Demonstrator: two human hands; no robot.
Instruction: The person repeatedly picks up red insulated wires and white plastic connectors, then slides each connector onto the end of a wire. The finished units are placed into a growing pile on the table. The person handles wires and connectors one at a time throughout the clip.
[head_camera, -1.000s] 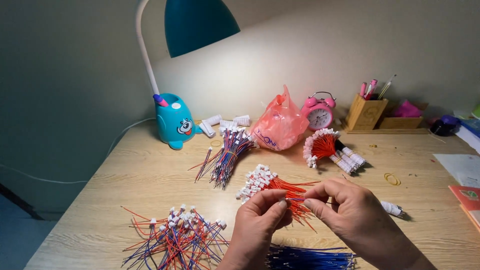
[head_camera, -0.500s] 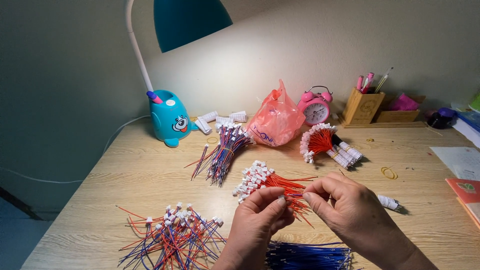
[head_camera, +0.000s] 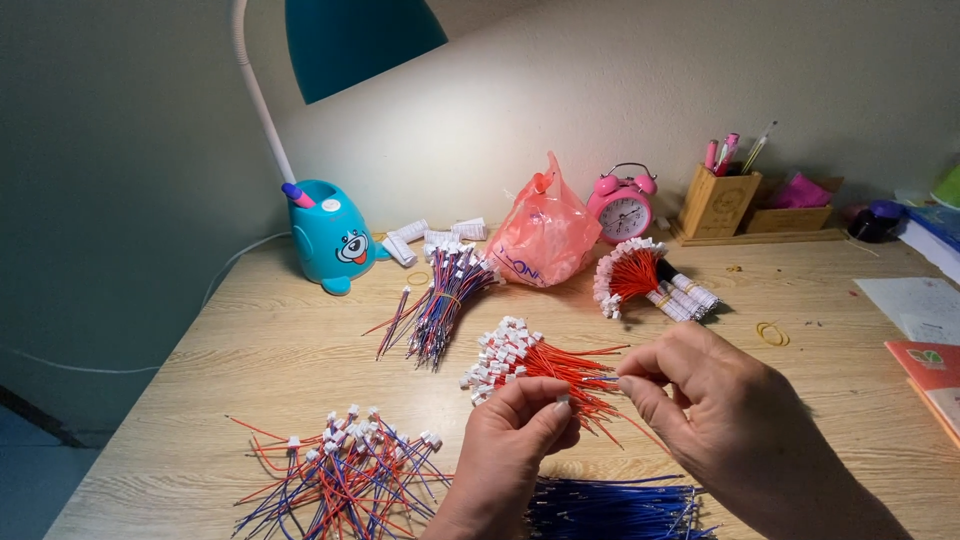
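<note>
Both hands work low at the centre of the wooden desk (head_camera: 250, 350). The left hand (head_camera: 515, 440) pinches shut on thin red wire leads (head_camera: 590, 395), and the right hand (head_camera: 715, 410), at its 3 o'clock, closes thumb and forefinger on the same leads. The red wire bundle with white connectors (head_camera: 515, 355) lies touching them at 12 o'clock. Loose red and blue wires (head_camera: 335, 470) spread at 9 o'clock, near the desk's front edge; blue wires (head_camera: 610, 505) lie at 6 o'clock. Bare desktop opens at 3 o'clock, toward a yellow rubber band (head_camera: 772, 333) and an orange booklet (head_camera: 930, 370) at the right edge.
</note>
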